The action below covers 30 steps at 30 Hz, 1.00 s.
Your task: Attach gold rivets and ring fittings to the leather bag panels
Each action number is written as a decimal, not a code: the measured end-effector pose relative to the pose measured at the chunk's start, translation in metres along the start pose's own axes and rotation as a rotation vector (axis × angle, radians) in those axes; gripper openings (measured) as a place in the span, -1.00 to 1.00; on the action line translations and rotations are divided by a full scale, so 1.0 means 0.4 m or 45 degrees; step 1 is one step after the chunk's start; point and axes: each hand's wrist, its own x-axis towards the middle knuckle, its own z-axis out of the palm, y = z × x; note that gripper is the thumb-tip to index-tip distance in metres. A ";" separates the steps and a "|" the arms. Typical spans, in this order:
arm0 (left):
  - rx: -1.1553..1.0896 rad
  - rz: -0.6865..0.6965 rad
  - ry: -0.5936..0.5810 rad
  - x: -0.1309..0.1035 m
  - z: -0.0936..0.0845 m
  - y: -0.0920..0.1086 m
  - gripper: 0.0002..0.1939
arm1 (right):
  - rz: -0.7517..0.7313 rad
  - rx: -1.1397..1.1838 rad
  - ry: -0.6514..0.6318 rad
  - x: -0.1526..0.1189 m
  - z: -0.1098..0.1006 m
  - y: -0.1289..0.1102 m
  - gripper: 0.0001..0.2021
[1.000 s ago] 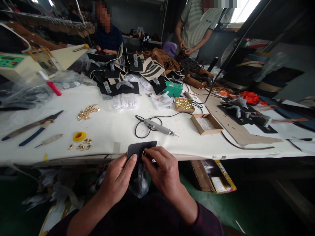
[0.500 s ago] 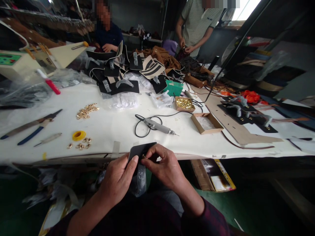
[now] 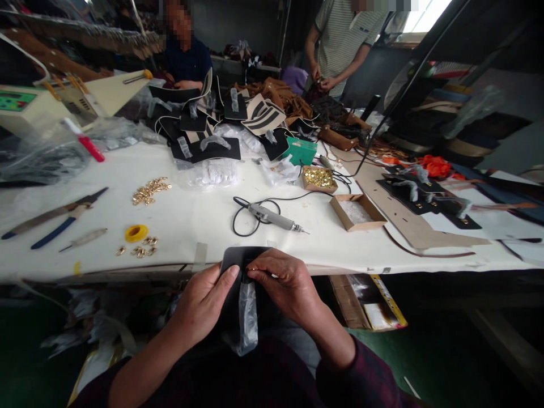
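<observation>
My left hand (image 3: 203,303) grips the left edge of a black leather panel (image 3: 233,258), thumb on its upper face. A plastic-wrapped strap or handle (image 3: 247,317) hangs from the panel toward my lap. My right hand (image 3: 287,283) is closed in a pinch at the panel's middle, on a small gold metal fitting (image 3: 250,270) mostly hidden by the fingers. On the white table beyond lie a grey electric screwdriver (image 3: 276,218) with a black cord, a yellow tape roll (image 3: 136,233) and several gold fittings (image 3: 142,250).
Pliers (image 3: 68,221) and an awl-like tool (image 3: 85,239) lie at left. A box of gold pieces (image 3: 318,179) and an open cardboard box (image 3: 357,213) stand at right. Black panels (image 3: 212,150) are piled at the back. Two people work across the table.
The panel has tipped, so more of its face and the wrapped strap show. My right fingers have drawn closer together over the gold fitting.
</observation>
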 end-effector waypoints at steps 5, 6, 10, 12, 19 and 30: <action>-0.008 -0.001 -0.083 -0.002 -0.001 -0.003 -0.56 | -0.029 -0.066 -0.120 0.008 -0.022 -0.001 -0.83; -0.017 -0.005 -0.105 -0.002 0.000 -0.005 -0.57 | -0.038 -0.073 -0.151 0.008 -0.026 -0.001 -0.82; -0.035 -0.031 -0.128 -0.004 0.003 -0.013 -0.55 | -0.043 -0.029 -0.189 0.008 -0.033 0.005 -0.85; -0.063 -0.072 -0.097 -0.002 0.006 -0.019 -0.54 | -0.004 0.018 -0.126 0.006 -0.029 0.010 -0.90; -0.465 -0.212 -0.019 0.007 0.025 -0.036 -0.62 | 0.166 0.027 0.178 -0.007 -0.012 0.013 -0.78; -0.588 -0.268 0.059 0.008 0.035 -0.021 -0.61 | 0.292 0.023 0.339 -0.010 -0.012 0.001 -0.93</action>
